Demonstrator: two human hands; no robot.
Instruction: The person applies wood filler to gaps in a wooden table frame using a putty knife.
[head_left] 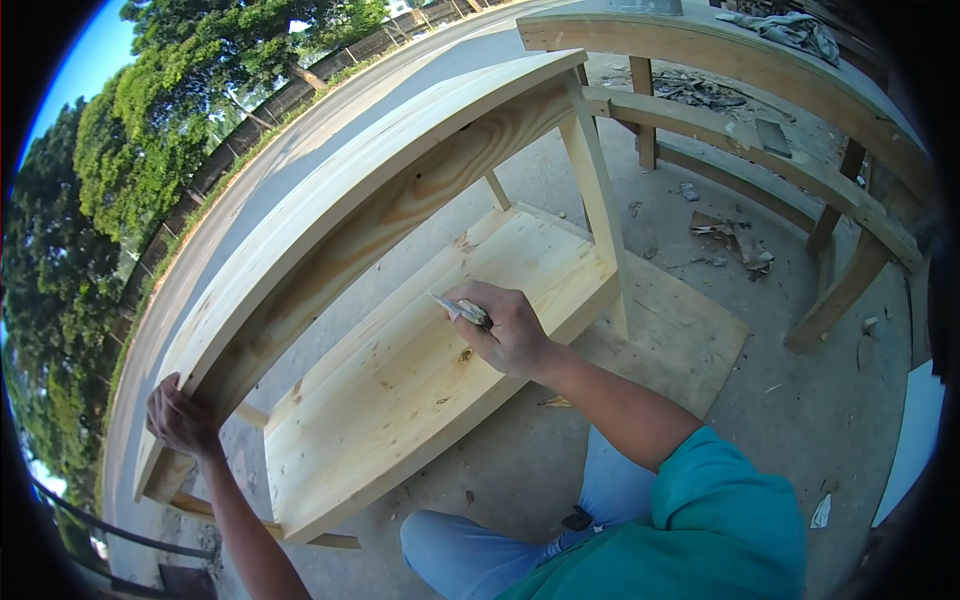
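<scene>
A wooden table (pixel 330 215) of pale, unpainted boards, with a lower shelf (pixel 370 400), stands before me. My left hand (pixel 183 418) is closed over the front edge of its top at the left end, fingers on the upper face. Over the lower shelf, my right hand (pixel 505 325) grips a small pale tool (pixel 468 311) with a thin pointed tip and a mottled body; I cannot tell its exact kind. The tip points left, towards the apron (pixel 400 190) below the tabletop. Small dark holes mark the apron, and pale spots and knots dot the shelf.
A longer wooden workbench (pixel 720 50) stands at the back right, with a crumpled cloth (pixel 790 35) on it. Scraps (pixel 735 240) litter the concrete floor. A flat plywood sheet (pixel 690 320) lies under the table's right end. Beyond run a road and trees (pixel 200 110).
</scene>
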